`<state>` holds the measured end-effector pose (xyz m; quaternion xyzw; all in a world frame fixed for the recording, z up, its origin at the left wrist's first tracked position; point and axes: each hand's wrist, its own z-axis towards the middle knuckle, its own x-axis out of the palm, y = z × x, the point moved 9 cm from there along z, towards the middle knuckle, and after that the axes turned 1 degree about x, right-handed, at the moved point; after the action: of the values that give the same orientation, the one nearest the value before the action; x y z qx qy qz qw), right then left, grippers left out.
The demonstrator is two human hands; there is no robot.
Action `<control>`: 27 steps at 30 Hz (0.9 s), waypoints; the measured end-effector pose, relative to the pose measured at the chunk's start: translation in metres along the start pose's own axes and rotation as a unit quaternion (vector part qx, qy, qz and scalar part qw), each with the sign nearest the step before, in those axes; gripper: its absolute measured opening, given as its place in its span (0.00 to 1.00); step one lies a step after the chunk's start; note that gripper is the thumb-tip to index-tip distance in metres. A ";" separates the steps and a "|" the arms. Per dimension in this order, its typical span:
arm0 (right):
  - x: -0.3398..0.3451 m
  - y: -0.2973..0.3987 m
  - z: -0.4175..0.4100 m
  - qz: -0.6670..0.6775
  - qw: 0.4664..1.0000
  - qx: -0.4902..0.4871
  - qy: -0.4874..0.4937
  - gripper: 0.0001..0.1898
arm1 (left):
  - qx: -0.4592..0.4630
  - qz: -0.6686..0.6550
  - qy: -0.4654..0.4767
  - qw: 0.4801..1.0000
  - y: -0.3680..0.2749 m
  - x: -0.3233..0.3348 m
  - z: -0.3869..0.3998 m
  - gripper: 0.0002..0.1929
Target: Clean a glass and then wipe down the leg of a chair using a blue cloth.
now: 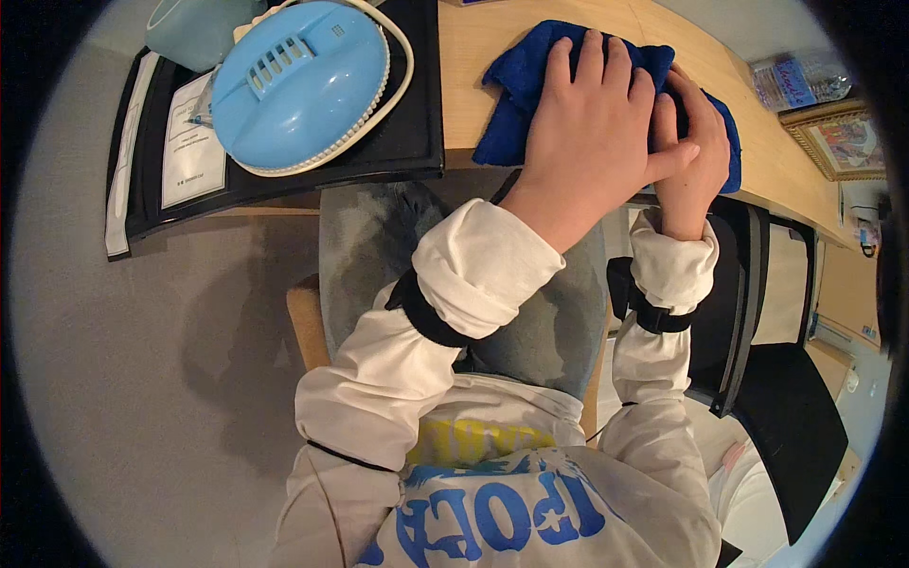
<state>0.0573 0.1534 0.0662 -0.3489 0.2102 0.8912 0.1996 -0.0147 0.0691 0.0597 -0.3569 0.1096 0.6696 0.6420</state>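
A dark blue cloth (513, 89) lies bunched on a light wooden desk (465, 78), its lower part reaching over the front edge. My left hand (593, 128) rests palm down on the cloth with fingers spread. Its thumb crosses over the back of my right hand (694, 153). The right hand is curled at the cloth's right side, with blue fabric between its thumb and fingers. Some of its fingertips are hidden by the cloth and the other hand.
On the left, a black tray (412, 135) holds a light blue hairdryer (302, 92), a blue-grey cup (202, 32) and a printed white packet (195, 145). A plastic bottle (801, 79) and a gold picture frame (838, 138) sit at right. Below is a black chair (792, 405).
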 end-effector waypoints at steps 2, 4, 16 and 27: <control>0.001 0.000 0.001 -0.006 1.000 0.001 0.004 0.14 | 0.003 0.003 -0.005 1.000 -0.001 0.000 0.000 0.33; 0.001 0.001 0.000 -0.008 1.000 0.002 -0.003 0.14 | -0.002 0.001 -0.006 1.000 0.001 0.000 0.000 0.32; 0.002 0.000 0.000 -0.004 1.000 0.002 0.002 0.14 | -0.002 0.008 -0.003 1.000 0.000 0.000 -0.001 0.32; 0.000 0.002 0.000 0.000 1.000 0.011 -0.002 0.14 | 0.000 0.005 -0.006 1.000 0.000 0.000 0.000 0.33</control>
<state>0.0568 0.1518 0.0668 -0.3448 0.2193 0.8896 0.2041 -0.0148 0.0689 0.0599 -0.3525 0.1081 0.6749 0.6392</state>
